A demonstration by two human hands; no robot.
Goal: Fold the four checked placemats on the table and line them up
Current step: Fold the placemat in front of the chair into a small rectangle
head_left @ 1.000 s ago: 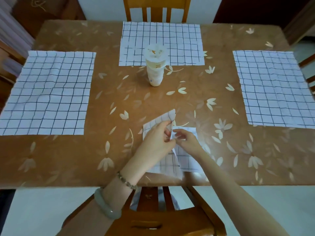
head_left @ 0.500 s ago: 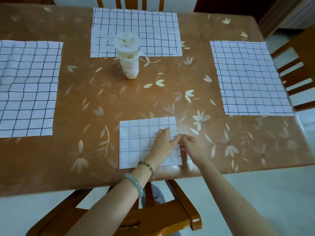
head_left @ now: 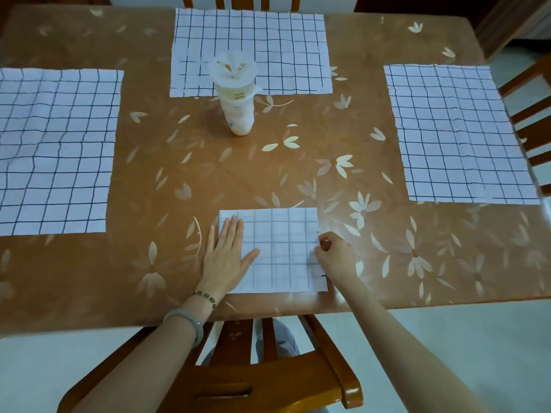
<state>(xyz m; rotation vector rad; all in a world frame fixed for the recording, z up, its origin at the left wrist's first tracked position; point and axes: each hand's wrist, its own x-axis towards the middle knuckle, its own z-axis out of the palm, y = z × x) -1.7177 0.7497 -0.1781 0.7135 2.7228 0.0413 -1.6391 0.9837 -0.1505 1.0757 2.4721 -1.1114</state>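
- The folded placemat (head_left: pixel 280 251) lies at lower centre, near the table's (head_left: pixel 208 174) front edge.
- The left hand (head_left: pixel 225 257) lies flat on the placemat's left part, fingers straight.
- The right hand (head_left: pixel 335 257) has curled fingers pinching the placemat's right edge.
- Three placemats lie spread flat: the left placemat (head_left: pixel 56 150), the top placemat (head_left: pixel 253 52) and the right placemat (head_left: pixel 459 135).
- A stack of cups (head_left: pixel 237 93) stands on bare table just below the top placemat, hiding part of its lower edge.
- A wooden chair (head_left: pixel 268 383) is tucked in at the bottom of the frame, between the forearms.
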